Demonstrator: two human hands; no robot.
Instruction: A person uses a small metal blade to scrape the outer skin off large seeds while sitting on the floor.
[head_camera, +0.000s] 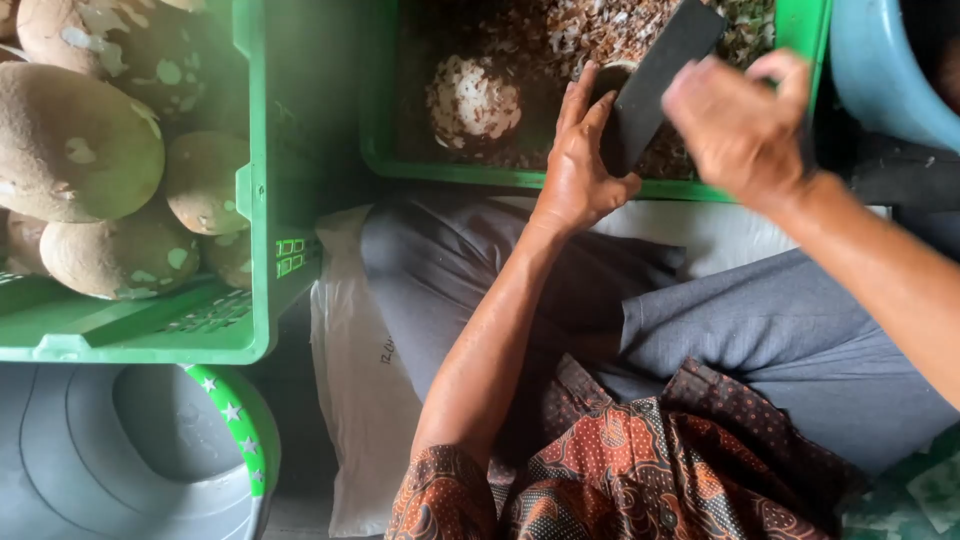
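Green plastic crates are crowding the floor around the seated person: one crate (255, 200) at the left is piled with big brown, patchy round coconuts (75, 150), and another crate (800, 25) ahead is catching a litter of pale and brown shavings (560, 35), with a half-peeled whitish coconut (472, 100) lying among them.

Over that front crate the left hand (578, 165) is cupping a small dark round piece (610, 85), mostly hidden behind its fingers, its grip closed around it. The right hand (740, 125) is clenching the handle of a broad dark flat blade (655, 75), which is slanting down against that piece.

To my eye a paring stroke is under way. It seems best done with the blade angled shallow and travelling away from the left thumb, fingertips tucked behind the edge, the piece turning a little between strokes, all kept above the crate so the scraps are falling inside and not onto the grey trousers (760, 330).
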